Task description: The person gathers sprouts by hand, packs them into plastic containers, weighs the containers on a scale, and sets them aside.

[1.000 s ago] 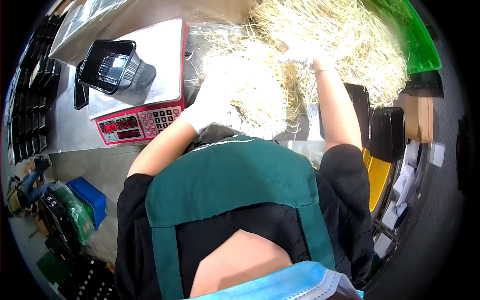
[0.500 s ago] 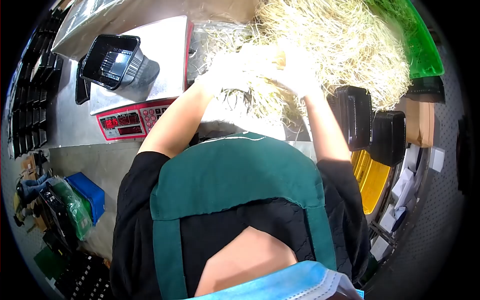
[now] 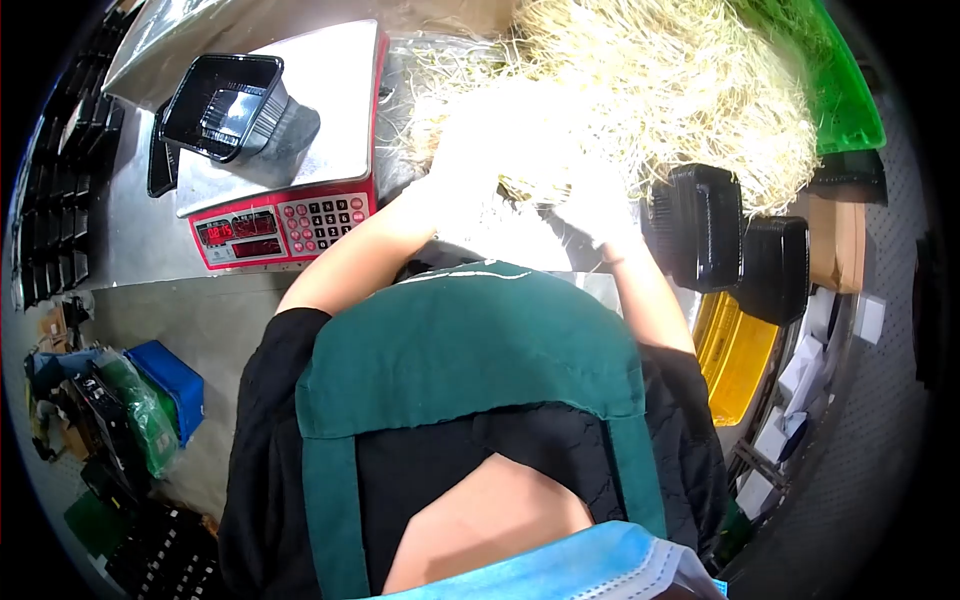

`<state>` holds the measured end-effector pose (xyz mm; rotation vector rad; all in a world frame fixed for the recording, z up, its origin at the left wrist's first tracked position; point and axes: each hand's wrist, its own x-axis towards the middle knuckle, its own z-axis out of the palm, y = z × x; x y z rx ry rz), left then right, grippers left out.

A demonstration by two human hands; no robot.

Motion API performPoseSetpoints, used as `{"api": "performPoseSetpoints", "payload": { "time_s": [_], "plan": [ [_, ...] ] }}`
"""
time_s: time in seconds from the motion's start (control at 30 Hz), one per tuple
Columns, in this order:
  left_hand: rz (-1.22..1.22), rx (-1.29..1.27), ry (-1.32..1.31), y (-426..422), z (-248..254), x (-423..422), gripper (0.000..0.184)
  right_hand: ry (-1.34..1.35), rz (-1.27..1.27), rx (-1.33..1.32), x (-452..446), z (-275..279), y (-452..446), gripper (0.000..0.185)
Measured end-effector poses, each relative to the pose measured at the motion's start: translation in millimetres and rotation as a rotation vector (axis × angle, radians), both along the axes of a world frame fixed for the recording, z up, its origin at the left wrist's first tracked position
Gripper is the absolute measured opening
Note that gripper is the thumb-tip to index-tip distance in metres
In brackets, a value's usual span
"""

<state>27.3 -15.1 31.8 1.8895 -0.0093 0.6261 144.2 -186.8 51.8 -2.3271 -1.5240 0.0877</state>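
Note:
A large heap of pale, thin sprouts (image 3: 700,100) covers the back right of the metal table. My left hand (image 3: 465,150) is at the heap's near left edge, washed out by glare. Lower and to the right, my right hand (image 3: 602,200) is at the near edge of the sprouts, just as overexposed. Some sprouts show between the two hands, but the fingers and any grip are lost in the brightness. Left of my hands stands a red and silver digital scale (image 3: 345,110). An empty black plastic tray (image 3: 265,125) sits on its plate.
Stacked black trays (image 3: 715,235) stand by my right forearm, with another black stack (image 3: 780,270) beside them. A green basket (image 3: 850,115) is behind the heap at the right. Below the table edge is a yellow crate (image 3: 735,360). A blue bin (image 3: 170,385) is on the floor at left.
My right hand has moved slightly down and left. Fewer sprouts hang below my hands than before. More of the scale's keypad shows beside my left forearm.

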Motion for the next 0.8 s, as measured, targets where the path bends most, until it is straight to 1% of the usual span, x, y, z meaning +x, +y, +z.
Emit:
{"api": "performPoseSetpoints", "payload": {
  "time_s": [0.03, 0.07, 0.1, 0.13, 0.17, 0.2, 0.23, 0.3, 0.33, 0.37, 0.43, 0.47, 0.53, 0.57, 0.6, 0.63, 0.67, 0.7, 0.73, 0.77, 0.8],
  "plan": [
    [0.014, 0.000, -0.010, -2, 9, -1, 0.032, -0.008, 0.045, 0.014, 8, 10, -5, 0.058],
    [0.025, -0.066, 0.001, -9, 18, -4, 0.033, -0.011, 0.088, 0.031, 13, 20, -10, 0.049],
    [0.030, -0.133, 0.017, -12, 26, -7, 0.033, 0.006, 0.169, 0.101, 11, 50, -12, 0.042],
    [0.032, -0.128, 0.019, -6, 31, -7, 0.033, -0.066, 0.186, 0.092, 17, 63, -13, 0.043],
    [-0.092, -0.312, 0.061, 4, 33, -5, 0.037, -0.178, 0.171, 0.132, 24, 66, -9, 0.044],
    [-0.158, -0.411, 0.085, 12, 28, -1, 0.040, -0.287, 0.156, 0.163, 31, 66, -1, 0.045],
    [-0.219, -0.511, 0.111, 20, 23, 3, 0.044, -0.282, 0.154, 0.156, 37, 65, 10, 0.045],
    [0.293, 0.510, -0.019, 44, 3, 25, 0.062, -0.171, 0.098, -0.150, 56, 69, 45, 0.071],
    [0.296, 0.515, -0.029, 47, 7, 26, 0.062, -0.181, 0.098, -0.145, 65, 54, 52, 0.071],
    [0.111, 0.744, 0.348, 49, 14, 25, 0.080, -0.195, 0.091, -0.150, 73, 21, 56, 0.088],
    [0.044, 0.739, 0.790, 49, -5, 18, 0.116, -0.130, 0.146, -0.060, 74, -7, 59, 0.122],
    [0.051, 0.740, 0.788, 47, -22, 14, 0.116, -0.134, 0.150, -0.056, 66, -3, 57, 0.122],
    [0.288, 0.706, 0.757, 36, -40, 5, 0.124, -0.314, 0.075, -0.187, 46, 0, 44, 0.126],
    [0.284, 0.696, 0.769, 34, -48, 5, 0.124, -0.281, 0.198, -0.069, 62, -22, 42, 0.122],
    [0.314, 0.681, 0.745, 35, -48, 9, 0.119, -0.278, 0.202, -0.073, 67, -21, 49, 0.122],
    [0.351, 0.670, 0.716, 37, -43, 14, 0.114, -0.326, 0.189, -0.136, 73, -18, 57, 0.116],
    [0.360, 0.671, 0.716, 42, -43, 21, 0.114, -0.373, 0.176, -0.196, 80, -14, 65, 0.110],
    [0.366, 0.704, 0.645, 52, -56, 30, 0.107, -0.371, 0.178, -0.190, 86, -7, 73, 0.110],
    [0.368, 0.734, 0.577, 54, -55, 32, 0.101, -0.182, 0.191, -0.221, 92, 2, 79, 0.099],
    [0.367, 0.735, 0.582, 54, -54, 31, 0.101, 0.004, 0.204, -0.253, 97, 12, 83, 0.088],
    [0.346, 0.600, 0.633, 52, -29, 27, 0.094, 0.005, 0.204, -0.250, 95, 28, 82, 0.088]
  ]
}}
